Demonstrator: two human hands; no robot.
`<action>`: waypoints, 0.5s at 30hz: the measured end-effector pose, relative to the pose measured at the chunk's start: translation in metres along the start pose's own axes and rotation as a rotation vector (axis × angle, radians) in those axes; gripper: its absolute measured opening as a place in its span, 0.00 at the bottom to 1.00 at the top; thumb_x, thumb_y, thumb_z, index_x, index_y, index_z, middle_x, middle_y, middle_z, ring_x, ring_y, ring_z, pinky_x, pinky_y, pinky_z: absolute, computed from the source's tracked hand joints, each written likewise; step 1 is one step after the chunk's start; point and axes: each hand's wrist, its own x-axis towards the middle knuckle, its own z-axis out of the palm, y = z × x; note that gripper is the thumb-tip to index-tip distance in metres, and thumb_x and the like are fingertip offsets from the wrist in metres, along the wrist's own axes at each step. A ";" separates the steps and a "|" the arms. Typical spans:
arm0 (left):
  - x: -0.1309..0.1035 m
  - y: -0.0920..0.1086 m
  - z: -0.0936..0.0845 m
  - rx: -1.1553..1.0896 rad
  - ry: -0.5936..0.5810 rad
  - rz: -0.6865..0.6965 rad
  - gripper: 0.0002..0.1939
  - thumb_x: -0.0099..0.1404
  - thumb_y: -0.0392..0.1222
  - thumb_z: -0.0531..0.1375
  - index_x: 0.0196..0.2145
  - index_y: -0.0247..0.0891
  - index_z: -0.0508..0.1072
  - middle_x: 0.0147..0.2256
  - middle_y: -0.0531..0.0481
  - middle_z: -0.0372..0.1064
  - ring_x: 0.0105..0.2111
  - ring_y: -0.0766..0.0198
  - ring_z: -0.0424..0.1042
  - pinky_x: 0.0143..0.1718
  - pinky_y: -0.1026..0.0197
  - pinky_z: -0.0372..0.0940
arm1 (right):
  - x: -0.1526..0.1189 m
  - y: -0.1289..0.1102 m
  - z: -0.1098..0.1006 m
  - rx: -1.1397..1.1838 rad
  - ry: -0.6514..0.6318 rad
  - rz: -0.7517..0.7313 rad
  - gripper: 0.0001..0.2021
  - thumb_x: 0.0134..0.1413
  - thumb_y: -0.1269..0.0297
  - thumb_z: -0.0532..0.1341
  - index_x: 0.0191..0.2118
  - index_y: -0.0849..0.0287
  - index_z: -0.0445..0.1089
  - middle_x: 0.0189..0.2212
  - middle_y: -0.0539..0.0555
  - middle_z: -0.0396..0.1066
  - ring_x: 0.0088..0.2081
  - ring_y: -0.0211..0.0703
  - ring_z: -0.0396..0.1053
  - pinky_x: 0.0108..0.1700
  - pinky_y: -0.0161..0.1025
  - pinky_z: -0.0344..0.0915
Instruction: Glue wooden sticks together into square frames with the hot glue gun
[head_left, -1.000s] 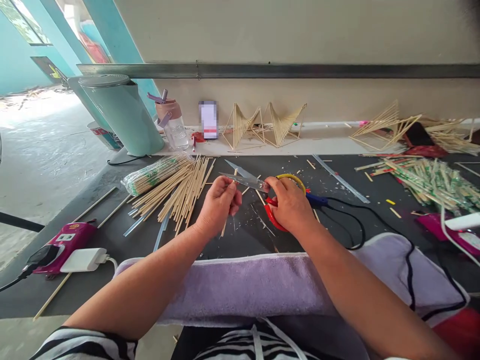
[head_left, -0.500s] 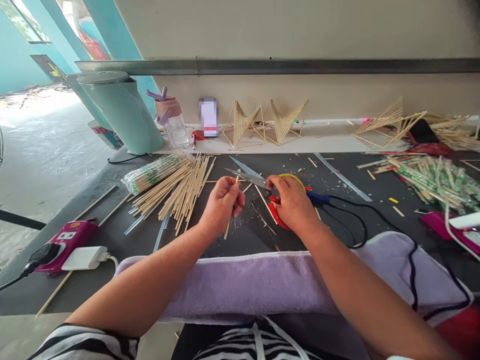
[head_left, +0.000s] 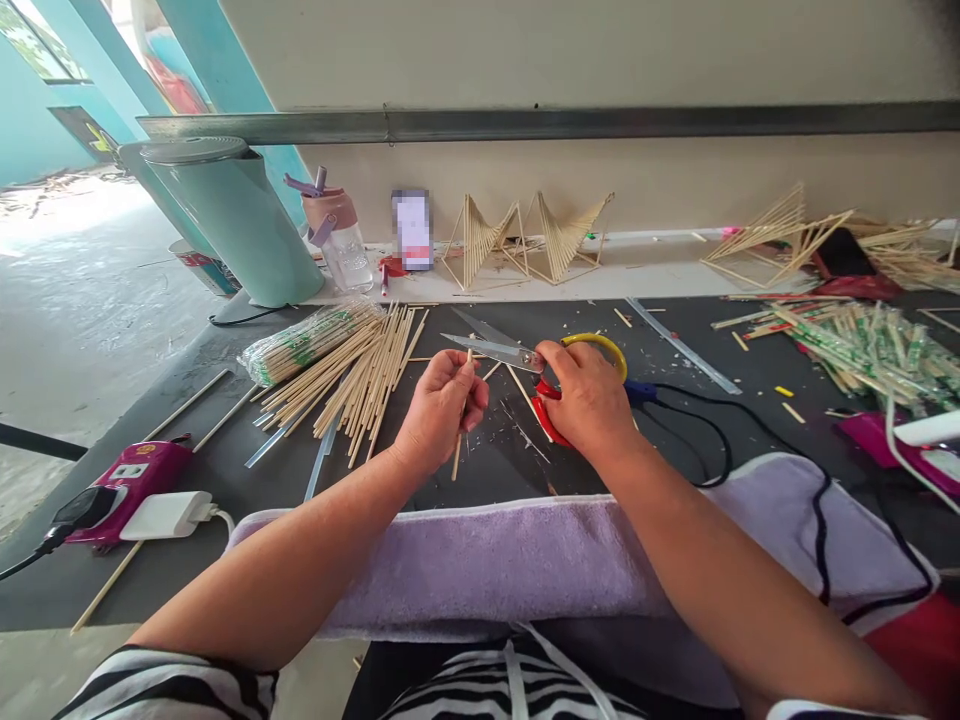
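My left hand (head_left: 444, 405) is closed around a thin wooden stick (head_left: 457, 458), whose upper end pokes out between thumb and fingers. In my right hand (head_left: 589, 400) is a pair of scissors (head_left: 510, 352) with red and yellow handles. The parted blades point left, beside the stick's top end; whether they touch it I cannot tell. A fanned pile of loose sticks (head_left: 360, 385) lies left of my left hand, by a plastic-wrapped bundle (head_left: 311, 340). Behind my right hand, a blue tool handle (head_left: 640, 391) with a black cord is partly hidden.
Stick models (head_left: 487, 245) stand on the back ledge near a phone (head_left: 412, 230), a bottle (head_left: 341, 245) and a teal kettle (head_left: 232, 220). A pink power strip (head_left: 135, 480) sits at left. Wrapped sticks (head_left: 877, 350) lie at right. A purple towel (head_left: 495, 570) covers the front edge.
The scissor blades have shifted slightly left and look a little differently angled at the stick's top. My left hand keeps its hold. The whole view has moved slightly.
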 end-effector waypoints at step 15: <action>0.003 -0.004 -0.005 0.071 -0.011 0.060 0.08 0.65 0.46 0.56 0.35 0.42 0.60 0.20 0.60 0.63 0.13 0.75 0.54 0.14 0.72 0.47 | -0.004 -0.006 -0.001 0.068 -0.071 -0.011 0.13 0.53 0.67 0.59 0.46 0.53 0.68 0.36 0.55 0.68 0.37 0.49 0.65 0.36 0.41 0.57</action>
